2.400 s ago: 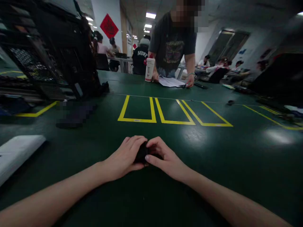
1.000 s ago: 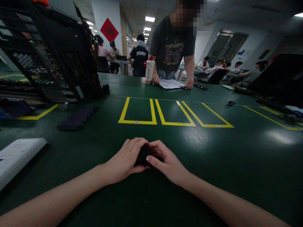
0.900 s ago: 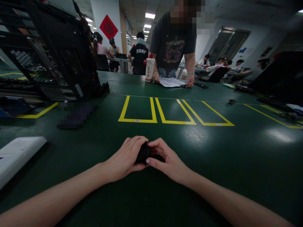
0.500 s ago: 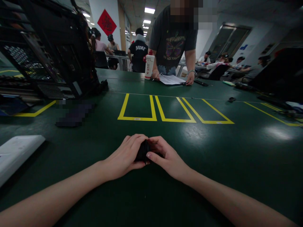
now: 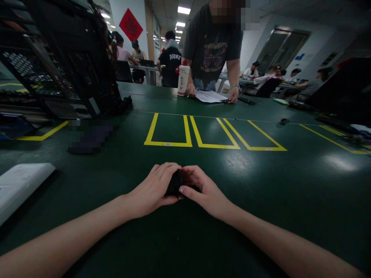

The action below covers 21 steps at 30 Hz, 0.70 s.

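Far left: white slab point(image 5: 23, 185), cut off by the view's border, its right edge angling away from the near side. Beyond it, a black case point(image 5: 84, 65) with a mesh panel stands tall; its right edge walls off that side. Between case and hands lies a dark flat item point(image 5: 91, 139), pixelated, kind unclear. A stretch of green tabletop point(image 5: 130, 162) separates it from the left hand.

Left hand point(image 5: 153, 185): curved over a small black object point(image 5: 174, 183), fingers across its top and far side, thumb along its near side. Object sits mid-table, low in front of the wearer, largely hidden; whether it touches the table, cannot tell. Ahead of it, well apart, three yellow tape frames point(image 5: 168, 144) run side by side, their ends at a thin seam. White bottle point(image 5: 183, 81) upright past the seam.

Right hand point(image 5: 205, 189): narrow grip, thumb and bent fingers on the object's right end, fingertips close to the left hand's. Across the table a person point(image 5: 214, 50) holds papers point(image 5: 211, 96). Right of the hand, green surface reaches out to a tape line point(image 5: 327, 137) and dark gear point(image 5: 339, 92) at the right border.
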Each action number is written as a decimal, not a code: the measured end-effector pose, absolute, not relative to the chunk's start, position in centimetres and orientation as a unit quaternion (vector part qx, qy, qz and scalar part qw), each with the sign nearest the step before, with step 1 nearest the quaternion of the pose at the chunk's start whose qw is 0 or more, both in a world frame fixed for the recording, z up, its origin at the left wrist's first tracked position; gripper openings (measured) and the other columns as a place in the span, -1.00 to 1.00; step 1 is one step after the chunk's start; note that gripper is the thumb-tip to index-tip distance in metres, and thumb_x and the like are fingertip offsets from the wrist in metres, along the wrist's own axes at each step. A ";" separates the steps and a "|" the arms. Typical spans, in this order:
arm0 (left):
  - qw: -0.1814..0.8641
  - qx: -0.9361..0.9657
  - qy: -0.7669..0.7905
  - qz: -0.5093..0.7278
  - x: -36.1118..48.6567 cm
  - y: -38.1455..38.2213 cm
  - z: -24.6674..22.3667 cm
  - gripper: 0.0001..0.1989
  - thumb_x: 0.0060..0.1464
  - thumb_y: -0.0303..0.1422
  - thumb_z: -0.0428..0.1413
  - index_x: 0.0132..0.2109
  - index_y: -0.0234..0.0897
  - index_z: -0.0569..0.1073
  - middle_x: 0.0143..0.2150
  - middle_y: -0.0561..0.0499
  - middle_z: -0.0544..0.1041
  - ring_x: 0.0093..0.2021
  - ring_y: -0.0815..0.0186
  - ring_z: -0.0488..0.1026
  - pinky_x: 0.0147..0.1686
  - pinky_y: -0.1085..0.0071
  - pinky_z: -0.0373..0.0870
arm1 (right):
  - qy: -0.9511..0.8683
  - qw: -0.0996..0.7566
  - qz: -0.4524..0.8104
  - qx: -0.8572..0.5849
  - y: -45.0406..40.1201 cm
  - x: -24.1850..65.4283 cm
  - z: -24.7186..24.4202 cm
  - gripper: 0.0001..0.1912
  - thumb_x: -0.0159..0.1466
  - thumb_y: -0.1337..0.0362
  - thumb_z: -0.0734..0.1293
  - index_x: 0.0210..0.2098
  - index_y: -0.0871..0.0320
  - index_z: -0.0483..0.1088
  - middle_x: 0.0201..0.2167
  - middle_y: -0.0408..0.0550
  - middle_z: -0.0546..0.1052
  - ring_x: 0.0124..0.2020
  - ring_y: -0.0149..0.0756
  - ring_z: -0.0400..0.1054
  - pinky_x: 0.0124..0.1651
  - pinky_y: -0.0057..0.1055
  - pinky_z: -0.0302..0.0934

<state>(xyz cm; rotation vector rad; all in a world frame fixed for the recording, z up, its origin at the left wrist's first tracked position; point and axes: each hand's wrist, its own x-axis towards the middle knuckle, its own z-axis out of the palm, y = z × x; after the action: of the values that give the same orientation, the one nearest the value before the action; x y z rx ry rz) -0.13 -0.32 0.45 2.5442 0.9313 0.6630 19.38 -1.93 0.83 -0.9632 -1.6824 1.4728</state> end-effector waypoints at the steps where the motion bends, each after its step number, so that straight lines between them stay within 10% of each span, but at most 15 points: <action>1: 0.174 0.898 0.330 0.234 -0.1 -0.3 0.4 -0.36 -0.04 -0.44 0.20 0.12 -0.20 0.05 0.07 -0.12 0.28 0.00 0.08 0.29 -0.08 0.10 0.29 | -0.653 0.343 0.568 -0.365 -1.9 19.4 0.9 -0.68 0.20 0.32 0.32 -0.07 0.07 0.21 -0.10 -0.07 0.37 -0.04 -0.28 0.31 0.03 -0.19 0.22; 21: 0.176 0.898 0.332 0.228 -0.2 -0.4 0.7 -0.36 -0.03 -0.45 0.19 0.13 -0.16 0.04 0.07 -0.11 0.28 -0.01 0.09 0.30 -0.08 0.12 0.28 | -0.655 0.341 0.592 -0.323 -1.5 19.8 0.9 -0.66 0.15 0.36 0.36 -0.12 0.08 0.21 -0.15 -0.12 0.35 -0.06 -0.31 0.31 0.04 -0.22 0.21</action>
<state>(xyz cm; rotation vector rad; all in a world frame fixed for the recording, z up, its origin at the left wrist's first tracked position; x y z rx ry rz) -0.19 -0.38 0.67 2.5431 0.9405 0.6459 19.80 -1.52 0.92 -0.8414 -1.7031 1.5412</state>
